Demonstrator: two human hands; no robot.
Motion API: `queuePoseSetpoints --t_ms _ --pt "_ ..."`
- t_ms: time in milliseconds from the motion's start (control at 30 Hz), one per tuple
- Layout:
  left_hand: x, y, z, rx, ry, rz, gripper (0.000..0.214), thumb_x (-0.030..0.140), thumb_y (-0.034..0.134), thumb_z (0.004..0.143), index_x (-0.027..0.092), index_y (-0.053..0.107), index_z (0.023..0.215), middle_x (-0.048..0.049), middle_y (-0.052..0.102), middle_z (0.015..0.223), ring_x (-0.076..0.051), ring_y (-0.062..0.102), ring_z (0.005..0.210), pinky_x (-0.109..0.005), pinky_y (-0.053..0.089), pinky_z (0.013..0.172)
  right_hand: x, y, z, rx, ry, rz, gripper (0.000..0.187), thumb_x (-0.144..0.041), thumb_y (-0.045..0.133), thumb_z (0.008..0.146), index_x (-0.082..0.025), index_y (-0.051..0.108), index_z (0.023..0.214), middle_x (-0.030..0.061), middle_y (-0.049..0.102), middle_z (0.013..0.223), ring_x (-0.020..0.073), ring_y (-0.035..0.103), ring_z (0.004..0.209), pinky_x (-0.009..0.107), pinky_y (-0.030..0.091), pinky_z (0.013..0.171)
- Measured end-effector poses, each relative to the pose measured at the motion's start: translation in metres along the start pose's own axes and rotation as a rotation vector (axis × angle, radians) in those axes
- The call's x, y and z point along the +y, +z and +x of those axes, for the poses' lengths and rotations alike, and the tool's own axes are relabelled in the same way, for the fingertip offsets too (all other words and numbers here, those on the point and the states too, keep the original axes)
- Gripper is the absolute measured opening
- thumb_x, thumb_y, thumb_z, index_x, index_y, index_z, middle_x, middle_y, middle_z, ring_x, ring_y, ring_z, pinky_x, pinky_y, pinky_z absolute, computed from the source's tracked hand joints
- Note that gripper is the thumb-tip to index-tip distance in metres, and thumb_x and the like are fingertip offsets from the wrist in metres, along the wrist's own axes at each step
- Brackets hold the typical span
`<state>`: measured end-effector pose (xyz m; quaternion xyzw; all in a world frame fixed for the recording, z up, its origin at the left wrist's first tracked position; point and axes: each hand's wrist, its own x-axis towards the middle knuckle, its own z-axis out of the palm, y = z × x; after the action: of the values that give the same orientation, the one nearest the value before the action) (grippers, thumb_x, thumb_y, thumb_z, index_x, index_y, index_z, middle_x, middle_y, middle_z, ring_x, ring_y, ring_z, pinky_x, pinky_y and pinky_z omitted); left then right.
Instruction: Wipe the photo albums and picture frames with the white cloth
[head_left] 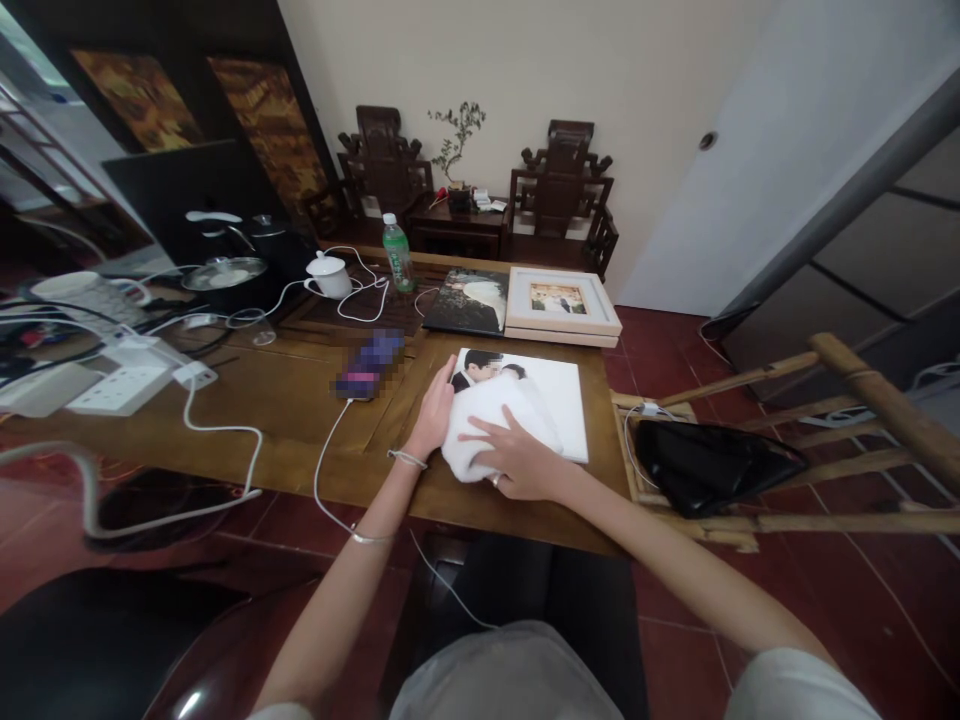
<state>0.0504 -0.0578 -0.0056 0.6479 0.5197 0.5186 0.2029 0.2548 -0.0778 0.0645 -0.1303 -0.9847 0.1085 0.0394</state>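
A white photo panel point(572, 400) with a picture of a couple lies on the wooden table in front of me. My left hand point(433, 410) rests along its left edge, fingers stretched out and pointing away from me. Bunched over the lower left of the panel is a thick white cloth point(480, 405), which hides part of the picture. My right hand point(517, 458) presses on this cloth with its fingers spread and bent over it. A ring and part of the thumb show low at the cloth's near edge.
Behind the panel lie a dark photo panel point(469, 302) and stacked light frames point(562, 297). A charging phone point(369, 365), a green-labelled bottle point(398, 255), a lidded white cup point(328, 275) and power strips point(124, 385) with cables stand leftward. A bamboo chair point(750, 527) with a black bag point(705, 465) is at right.
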Motion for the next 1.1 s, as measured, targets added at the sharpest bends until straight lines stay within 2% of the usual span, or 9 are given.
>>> queuePoseSetpoints --t_ms 67,200,333,467,600,767,867,967,1100 --pt "0.003 0.000 0.000 -0.046 0.020 0.083 0.056 0.046 0.022 0.098 0.015 0.033 0.144 -0.0106 0.037 0.148 -0.021 0.033 0.137 -0.041 0.023 0.116 -0.001 -0.006 -0.014 -0.003 0.008 0.036 0.036 -0.009 0.051 0.075 -0.020 0.064 0.107 0.0113 0.050 0.139 0.0239 0.030 0.137 0.060 0.011 0.111" --pt "0.004 0.001 0.000 -0.175 0.015 0.188 0.053 0.044 0.029 0.097 0.017 0.039 0.140 -0.0092 0.040 0.147 -0.022 0.034 0.137 -0.041 0.025 0.115 0.010 -0.014 -0.034 0.054 0.149 0.072 0.028 -0.013 0.053 0.078 -0.019 0.066 0.102 0.0138 0.049 0.139 0.0233 0.043 0.129 0.054 0.016 0.113" --pt "0.000 0.003 0.001 -0.208 0.053 0.223 0.051 0.042 0.031 0.097 0.015 0.044 0.138 -0.0100 0.041 0.146 -0.022 0.033 0.138 -0.042 0.025 0.116 0.037 -0.010 -0.033 0.131 0.324 -0.030 0.021 -0.025 0.055 0.085 -0.019 0.066 0.102 0.0162 0.050 0.137 0.0260 0.047 0.126 0.055 0.020 0.110" --pt "0.000 0.003 0.002 -0.211 0.079 0.256 0.048 0.039 0.032 0.097 0.013 0.050 0.132 -0.0117 0.044 0.143 -0.021 0.034 0.137 -0.041 0.026 0.115 0.066 -0.002 -0.009 0.254 0.459 -0.114 0.035 -0.041 0.047 0.092 -0.017 0.062 0.112 0.0201 0.048 0.138 0.0281 0.039 0.131 0.058 0.018 0.108" --pt "0.002 0.002 0.001 -0.214 0.104 0.261 0.047 0.037 0.032 0.097 0.013 0.048 0.134 -0.0113 0.043 0.144 -0.020 0.034 0.137 -0.042 0.026 0.115 0.084 -0.003 0.032 0.317 0.509 -0.038 0.036 -0.036 0.037 0.097 -0.021 0.056 0.123 0.0149 0.053 0.134 0.0285 0.042 0.128 0.061 0.018 0.105" --pt "-0.001 0.003 0.002 -0.200 0.101 0.277 0.045 0.038 0.035 0.096 0.017 0.051 0.131 -0.0097 0.048 0.141 -0.024 0.039 0.134 -0.047 0.029 0.113 0.088 -0.010 0.085 0.297 0.469 0.072 0.039 -0.041 0.032 0.098 -0.024 0.054 0.125 0.0078 0.059 0.129 0.0267 0.052 0.116 0.054 0.021 0.105" --pt "-0.005 0.004 0.003 -0.194 0.099 0.290 0.044 0.038 0.037 0.094 0.015 0.054 0.128 -0.0118 0.051 0.138 -0.025 0.041 0.132 -0.047 0.031 0.113 0.085 -0.013 0.100 0.272 0.480 0.059 0.039 -0.040 0.033 0.098 -0.024 0.055 0.126 0.0068 0.059 0.130 0.0267 0.054 0.114 0.049 0.023 0.105" --pt "-0.005 0.004 0.002 -0.194 0.096 0.274 0.043 0.035 0.038 0.094 0.016 0.053 0.129 -0.0111 0.050 0.139 -0.025 0.040 0.133 -0.048 0.030 0.113 0.085 -0.014 0.094 0.261 0.499 0.049 0.039 -0.040 0.034 0.097 -0.022 0.057 0.124 0.0077 0.063 0.124 0.0274 0.056 0.111 0.045 0.026 0.103" --pt "-0.003 0.003 0.001 -0.197 0.091 0.239 0.042 0.032 0.039 0.094 0.020 0.051 0.132 -0.0081 0.045 0.143 -0.022 0.036 0.136 -0.047 0.028 0.114 0.095 -0.015 0.057 0.278 0.546 0.043 0.039 -0.041 0.032 0.098 -0.023 0.061 0.118 0.0062 0.067 0.118 0.0261 0.058 0.108 0.043 0.027 0.104"
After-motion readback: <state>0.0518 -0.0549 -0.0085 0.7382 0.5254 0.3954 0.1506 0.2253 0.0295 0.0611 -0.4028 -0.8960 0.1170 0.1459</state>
